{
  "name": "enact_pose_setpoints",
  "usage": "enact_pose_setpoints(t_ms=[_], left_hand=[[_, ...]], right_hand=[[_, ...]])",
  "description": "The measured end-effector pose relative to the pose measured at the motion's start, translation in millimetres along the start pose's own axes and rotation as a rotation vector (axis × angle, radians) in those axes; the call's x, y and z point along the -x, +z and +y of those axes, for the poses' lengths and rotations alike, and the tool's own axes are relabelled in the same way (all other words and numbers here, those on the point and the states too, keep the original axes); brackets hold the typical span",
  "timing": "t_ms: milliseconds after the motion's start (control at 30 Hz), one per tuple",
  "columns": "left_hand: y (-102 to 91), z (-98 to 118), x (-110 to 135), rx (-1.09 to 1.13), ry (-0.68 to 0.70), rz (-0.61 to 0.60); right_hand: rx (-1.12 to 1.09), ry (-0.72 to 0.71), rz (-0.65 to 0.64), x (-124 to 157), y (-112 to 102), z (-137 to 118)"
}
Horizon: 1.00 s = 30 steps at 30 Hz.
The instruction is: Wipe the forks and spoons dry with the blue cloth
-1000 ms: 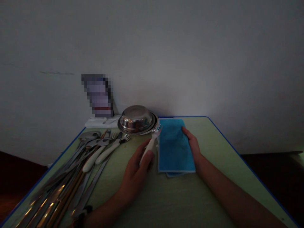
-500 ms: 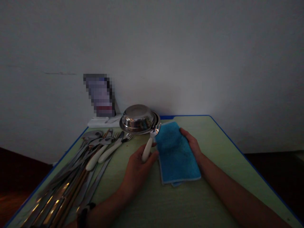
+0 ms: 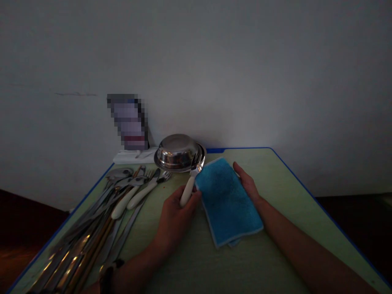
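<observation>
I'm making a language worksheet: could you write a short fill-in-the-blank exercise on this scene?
The left hand holds a white-handled metal ____.
The right hand touches a folded, white-edged cloth coloured ____.
Shiny metal cutlery lies on the ____ side of the pale-green, blue-edged table.

Missing words: fork; blue; left.

The head camera looks forward and down over the table (image 3: pixel 226 269).

Seemingly home: cutlery (image 3: pixel 122 204), metal bowl (image 3: pixel 177 153) on table (image 3: pixel 281 179) against wall (image 3: pixel 196 73)
</observation>
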<state>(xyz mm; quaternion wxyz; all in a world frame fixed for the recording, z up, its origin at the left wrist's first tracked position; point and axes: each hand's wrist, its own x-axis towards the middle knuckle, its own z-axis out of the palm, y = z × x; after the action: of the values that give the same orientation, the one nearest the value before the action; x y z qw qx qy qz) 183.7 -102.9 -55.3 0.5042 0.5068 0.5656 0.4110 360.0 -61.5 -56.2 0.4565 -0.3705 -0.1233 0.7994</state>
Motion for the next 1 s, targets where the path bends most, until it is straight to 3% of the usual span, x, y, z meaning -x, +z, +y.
enact_pose_setpoints(t_ms=[133, 267, 500, 767, 867, 1000], left_hand=[[1.0, 4, 0, 0.013, -0.043, 0.012], [2.2, 8, 3, 0.020, -0.044, -0.021], [1.3, 8, 4, 0.034, -0.038, -0.044], [2.4, 6, 4, 0.077, -0.066, -0.096], [2.0, 5, 3, 0.093, -0.080, -0.090], [0.3, 3, 2, 0.120, -0.089, -0.093]], right_hand=[[0.044, -0.040, 0.108, -3, 2, 2], [0.053, -0.074, 0.133, -6, 1, 2], [0.065, -0.277, -0.171, -4, -1, 0], [0.116, -0.321, -0.213, -11, -8, 3], [0.203, -0.424, -0.119, -15, -9, 6], [0.588, -0.781, 0.200, -18, -16, 3]])
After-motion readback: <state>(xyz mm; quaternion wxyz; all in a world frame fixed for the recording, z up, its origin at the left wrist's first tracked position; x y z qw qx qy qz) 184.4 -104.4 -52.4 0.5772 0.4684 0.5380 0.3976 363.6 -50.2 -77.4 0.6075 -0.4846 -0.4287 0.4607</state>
